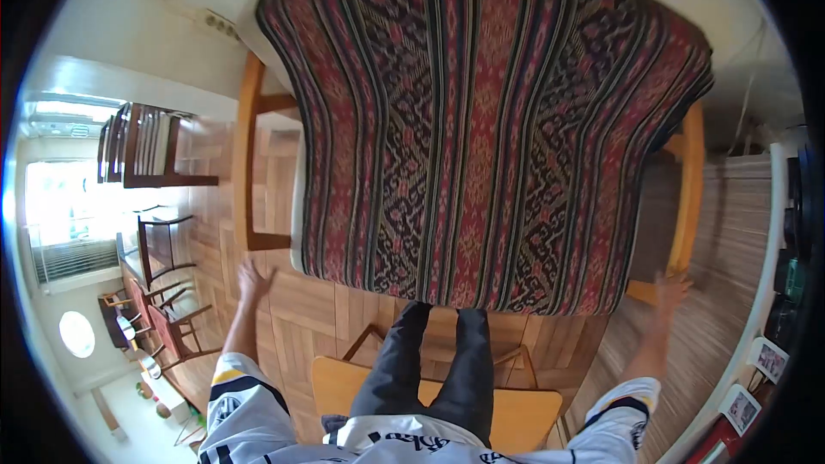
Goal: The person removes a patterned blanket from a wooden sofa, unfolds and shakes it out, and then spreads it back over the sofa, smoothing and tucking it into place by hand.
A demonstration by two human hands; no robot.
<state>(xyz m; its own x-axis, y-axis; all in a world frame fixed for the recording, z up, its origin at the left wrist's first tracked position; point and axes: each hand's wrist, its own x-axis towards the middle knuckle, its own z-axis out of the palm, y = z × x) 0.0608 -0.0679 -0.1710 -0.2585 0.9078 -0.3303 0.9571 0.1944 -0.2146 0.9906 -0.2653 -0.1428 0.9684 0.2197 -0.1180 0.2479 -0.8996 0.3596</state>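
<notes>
Head view: a striped, patterned cloth (481, 137) in red and black fills the upper centre of the frame, draped over a piece of furniture, its lower edge hanging just above the middle of the frame's bottom half. Wooden posts (246, 155) stand along its left and right sides. Left hand (255, 279), left of centre, is empty, fingers spread, near the foot of the left post and apart from the cloth. Right hand (671, 290), right of centre, is open with fingers spread, beside the foot of the right post; contact with the wood cannot be determined. Dark trousers (395, 361) run up to the cloth's lower edge, in front of a wooden seat (526, 412) at lower centre. Chairs (176, 322) stand at left; two framed photos (741, 410) are at lower right.
</notes>
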